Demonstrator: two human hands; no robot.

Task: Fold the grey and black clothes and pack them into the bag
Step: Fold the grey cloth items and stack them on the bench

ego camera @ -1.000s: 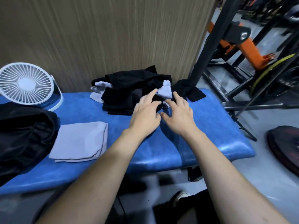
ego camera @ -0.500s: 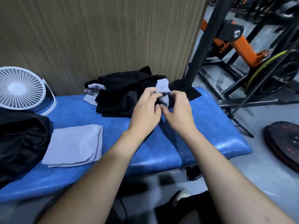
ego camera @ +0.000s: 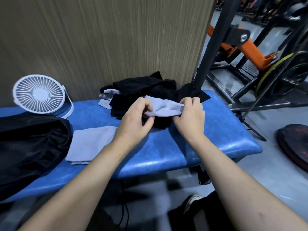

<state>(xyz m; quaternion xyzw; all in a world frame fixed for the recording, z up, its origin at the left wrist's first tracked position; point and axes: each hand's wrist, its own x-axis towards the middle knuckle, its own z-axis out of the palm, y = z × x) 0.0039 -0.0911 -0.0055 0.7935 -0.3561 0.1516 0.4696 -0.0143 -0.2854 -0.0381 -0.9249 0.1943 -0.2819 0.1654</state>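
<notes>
Both hands, left hand [ego camera: 135,120] and right hand [ego camera: 190,116], pinch a small grey garment [ego camera: 164,109] between them; a loose pinch could drop it onto the black pile [ego camera: 143,90] beneath.

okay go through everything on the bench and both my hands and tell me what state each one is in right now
Left hand: grips one end of the grey garment.
Right hand: pinches the other end.
Grey garment: unfolded, held stretched above the pile.
Pile of black clothes: crumpled, unfolded, grey pieces mixed in.
Folded grey cloth: folded flat on the bench.
Black bag: slumped at the bench's left end.
White fan: upright; running or not, cannot tell.
</notes>
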